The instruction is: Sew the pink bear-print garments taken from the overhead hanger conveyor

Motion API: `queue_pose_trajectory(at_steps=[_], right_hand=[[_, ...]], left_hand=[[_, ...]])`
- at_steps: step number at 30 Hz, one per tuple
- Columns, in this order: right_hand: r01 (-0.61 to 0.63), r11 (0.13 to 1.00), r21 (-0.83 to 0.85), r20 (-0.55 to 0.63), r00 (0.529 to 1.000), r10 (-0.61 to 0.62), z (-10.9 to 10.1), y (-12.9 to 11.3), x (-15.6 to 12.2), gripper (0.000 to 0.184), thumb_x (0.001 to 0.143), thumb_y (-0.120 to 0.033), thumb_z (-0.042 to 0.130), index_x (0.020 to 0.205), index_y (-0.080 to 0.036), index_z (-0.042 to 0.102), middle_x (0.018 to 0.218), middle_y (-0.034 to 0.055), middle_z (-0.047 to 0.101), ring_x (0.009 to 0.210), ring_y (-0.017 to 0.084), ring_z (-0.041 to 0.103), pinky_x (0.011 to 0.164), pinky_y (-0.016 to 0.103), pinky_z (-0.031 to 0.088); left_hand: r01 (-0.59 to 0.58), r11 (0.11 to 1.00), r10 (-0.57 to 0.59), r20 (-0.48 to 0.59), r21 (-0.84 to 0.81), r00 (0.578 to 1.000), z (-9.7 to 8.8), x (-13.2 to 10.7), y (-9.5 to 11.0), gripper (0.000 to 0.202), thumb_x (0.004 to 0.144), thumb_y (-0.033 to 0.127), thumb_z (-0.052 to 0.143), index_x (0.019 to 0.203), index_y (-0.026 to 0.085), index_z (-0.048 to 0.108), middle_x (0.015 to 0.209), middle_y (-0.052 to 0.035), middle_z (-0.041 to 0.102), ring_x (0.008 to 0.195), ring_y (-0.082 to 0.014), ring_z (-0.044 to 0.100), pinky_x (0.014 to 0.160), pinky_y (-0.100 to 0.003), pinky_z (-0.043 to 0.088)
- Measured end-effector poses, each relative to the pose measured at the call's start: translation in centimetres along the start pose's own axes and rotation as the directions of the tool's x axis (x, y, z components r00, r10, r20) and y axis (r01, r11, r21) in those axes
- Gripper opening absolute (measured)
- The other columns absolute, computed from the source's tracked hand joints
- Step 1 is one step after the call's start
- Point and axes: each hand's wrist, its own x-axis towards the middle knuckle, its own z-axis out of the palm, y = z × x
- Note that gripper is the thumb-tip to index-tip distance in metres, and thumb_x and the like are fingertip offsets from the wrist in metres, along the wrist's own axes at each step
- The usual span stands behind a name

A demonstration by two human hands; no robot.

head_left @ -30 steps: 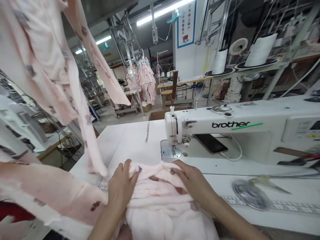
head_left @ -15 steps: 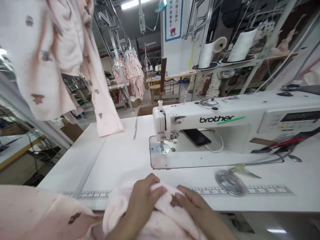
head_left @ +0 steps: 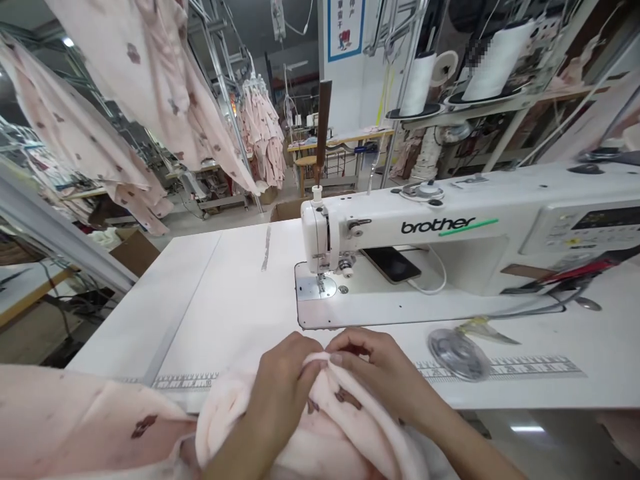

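Observation:
My left hand (head_left: 283, 383) and my right hand (head_left: 375, 367) meet at the near edge of the white sewing table (head_left: 220, 300). Both pinch the top edge of a fluffy pale pink garment (head_left: 330, 433) with small dark printed shapes. The fingertips of the two hands almost touch over the fabric edge. The garment bunches below my hands and spreads off to the left (head_left: 75, 420). The white Brother sewing machine (head_left: 450, 227) stands just behind, its needle (head_left: 320, 280) a little beyond my hands and apart from the fabric.
A phone (head_left: 393, 263) lies under the machine's arm with a cable. A clear round tool (head_left: 457, 353) rests by the printed ruler strip (head_left: 500, 367). Thread cones (head_left: 495, 60) stand on a rack behind. Pink garments (head_left: 150, 87) hang overhead at left.
My hands drew the garment back from the needle plate to the table's near edge. They then closed together, pinching its top edge. The view shifted, so the hanging garments sit higher.

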Motion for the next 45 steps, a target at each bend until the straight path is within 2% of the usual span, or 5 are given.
queue_pose_trajectory(at_steps=[16,22,27,33,45], right_hand=[[-0.502,0.715,0.487,0.543,0.815,0.202,0.6,1.5,2.1,0.035,0.066,-0.038,0.075,0.079,-0.015,0.052,0.057,0.0015,0.059,0.044,0.012,0.053,0.039,0.017,0.036],[-0.056,0.963,0.264,0.166,0.986,0.012,0.5,-1.0,0.0,0.029,0.088,-0.047,0.05,0.087,-0.018,0.051,0.07,0.0005,0.06,0.065,0.017,0.059,0.063,0.027,0.045],[0.061,0.974,-0.22,-0.087,0.993,-0.082,1.5,-2.9,-1.5,0.009,0.084,-0.03,0.054,0.079,-0.022,0.052,0.073,-0.0038,0.058,0.069,0.017,0.053,0.059,0.024,0.036],[0.314,0.941,-0.122,0.123,0.946,-0.3,-0.2,-2.4,0.9,0.022,0.093,-0.031,0.042,0.083,-0.019,0.058,0.082,-0.0002,0.059,0.078,0.018,0.054,0.069,0.025,0.038],[0.147,0.962,-0.229,-0.2,0.96,-0.194,-1.2,-0.5,3.7,0.021,0.083,-0.038,0.053,0.073,-0.02,0.055,0.066,-0.0025,0.057,0.063,0.016,0.054,0.057,0.023,0.037]], left_hand=[[-0.244,0.948,0.234,-0.072,-0.206,0.97,0.5,0.2,-1.1,0.014,0.089,0.017,0.04,0.087,0.021,0.054,0.099,-0.0018,0.059,0.095,-0.0124,0.056,0.081,-0.024,0.044],[-0.144,0.987,0.121,-0.252,-0.077,0.96,0.4,0.1,-1.2,0.015,0.09,0.022,0.037,0.091,0.021,0.052,0.098,-0.004,0.059,0.09,-0.0149,0.058,0.08,-0.029,0.046],[-0.118,0.992,0.125,-0.258,0.042,0.958,-0.9,0.6,0.7,0.016,0.087,0.026,0.039,0.094,0.021,0.052,0.095,-0.005,0.058,0.08,-0.0187,0.06,0.068,-0.034,0.05],[0.087,0.942,-0.064,0.08,-0.325,0.995,-3.6,2.0,2.5,0.027,0.083,0.036,0.052,0.107,0.024,0.057,0.093,-0.0033,0.052,0.076,-0.0157,0.06,0.061,-0.026,0.05],[0.165,0.864,-0.083,0.188,-0.476,0.979,-2.7,7.0,0.1,0.027,0.072,0.037,0.065,0.072,0.015,0.048,0.065,0.0031,0.052,0.052,-0.0096,0.053,0.046,-0.02,0.041]])
